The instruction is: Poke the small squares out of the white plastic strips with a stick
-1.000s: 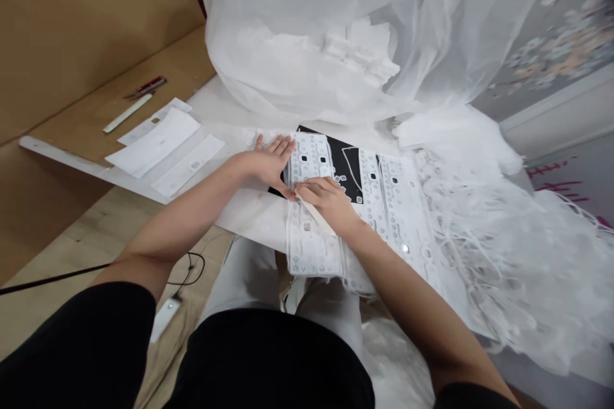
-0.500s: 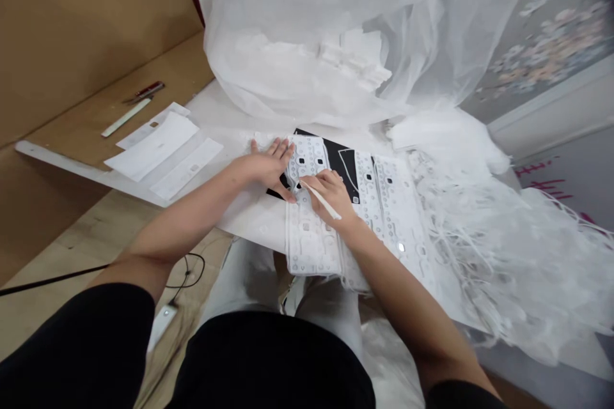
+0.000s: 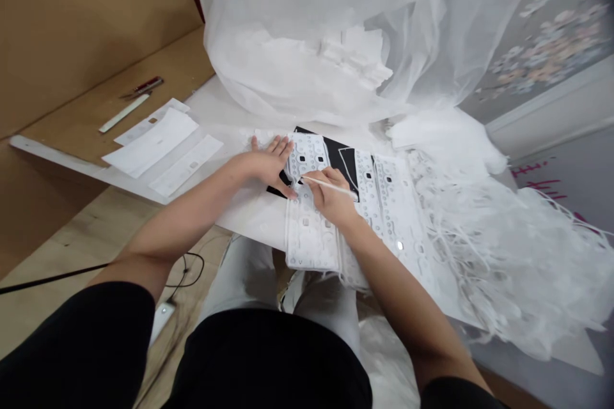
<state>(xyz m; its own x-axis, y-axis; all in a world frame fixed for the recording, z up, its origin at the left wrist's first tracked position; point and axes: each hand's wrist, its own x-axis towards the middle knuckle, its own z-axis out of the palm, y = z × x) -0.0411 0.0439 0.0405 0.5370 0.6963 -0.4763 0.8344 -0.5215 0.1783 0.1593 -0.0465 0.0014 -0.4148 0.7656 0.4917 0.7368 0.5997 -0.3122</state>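
My left hand [image 3: 272, 166] lies with its fingers spread on the left edge of a white sheet [image 3: 311, 246] printed with small round and wavy shapes and dark square holes. Closed around a slim white stick-like tool [image 3: 341, 189], my right hand [image 3: 333, 201] rests over the middle of that sheet. The tool's thin end points left, close to my left thumb; its exact contact with the sheet is hidden. Under the sheet is a black board [image 3: 336, 147], partly showing. Similar printed sheets [image 3: 391, 204] lie to the right of my right hand.
A large translucent plastic bag [image 3: 288, 77] with white pieces stands behind. Tangled white strips [image 3: 518, 255] heap up at the right. On the left are loose white sheets [image 3: 151, 144], a pale green cutter-like tool [image 3: 125, 113] and a red-handled tool [image 3: 146, 86].
My right hand has turned, so the white tool's rear end has swung up and to the right and lies flatter. My left hand stays almost in place.
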